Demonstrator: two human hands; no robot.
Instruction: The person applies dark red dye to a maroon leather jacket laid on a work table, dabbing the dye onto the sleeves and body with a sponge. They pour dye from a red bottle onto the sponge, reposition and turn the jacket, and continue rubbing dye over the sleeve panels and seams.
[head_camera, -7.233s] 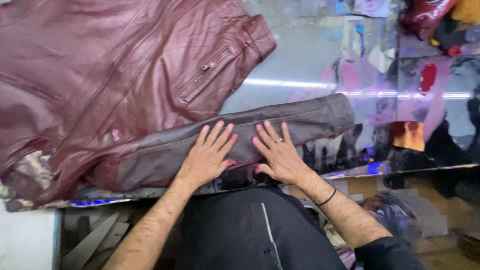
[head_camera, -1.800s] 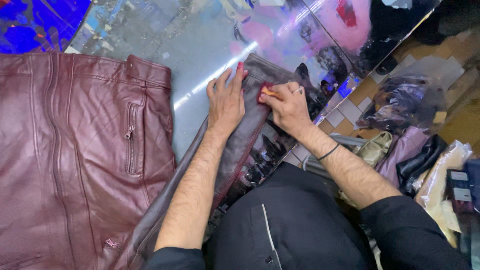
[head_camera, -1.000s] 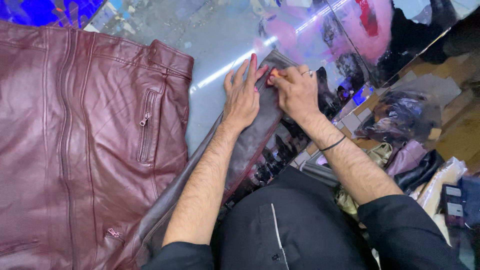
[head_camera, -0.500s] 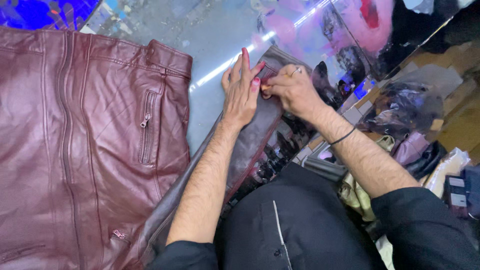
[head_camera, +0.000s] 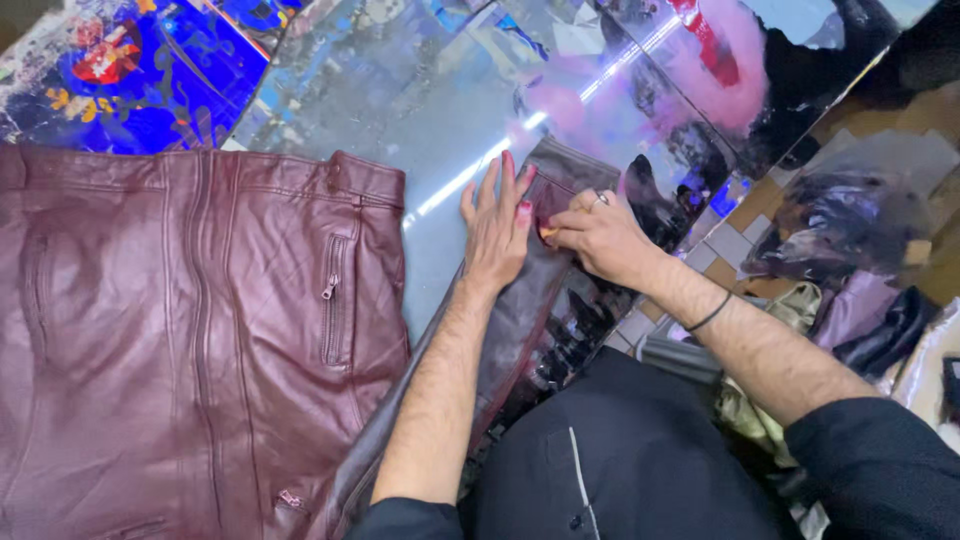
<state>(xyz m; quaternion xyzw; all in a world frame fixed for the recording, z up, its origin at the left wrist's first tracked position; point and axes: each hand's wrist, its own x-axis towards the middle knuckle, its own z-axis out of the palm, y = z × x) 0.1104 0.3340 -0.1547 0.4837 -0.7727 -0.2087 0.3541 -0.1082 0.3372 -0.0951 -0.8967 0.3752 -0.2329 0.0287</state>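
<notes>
Left hand: my left hand (head_camera: 497, 225) lies flat, fingers spread, pressing the sleeve (head_camera: 520, 300) to the glass table (head_camera: 440, 110).
Right hand: my right hand (head_camera: 598, 236), just right of the left, is pinched on a small orange piece (head_camera: 547, 232) (chalk, perhaps; too small to tell) at the cuff.
Sleeve: under both palms, running back along my left forearm.
Jacket: the maroon jacket (head_camera: 190, 340) lies spread well left of my left hand.
Doing it well: I judge steady left pressure keeps the leather taut; short, light strokes beside the fingertips.
</notes>
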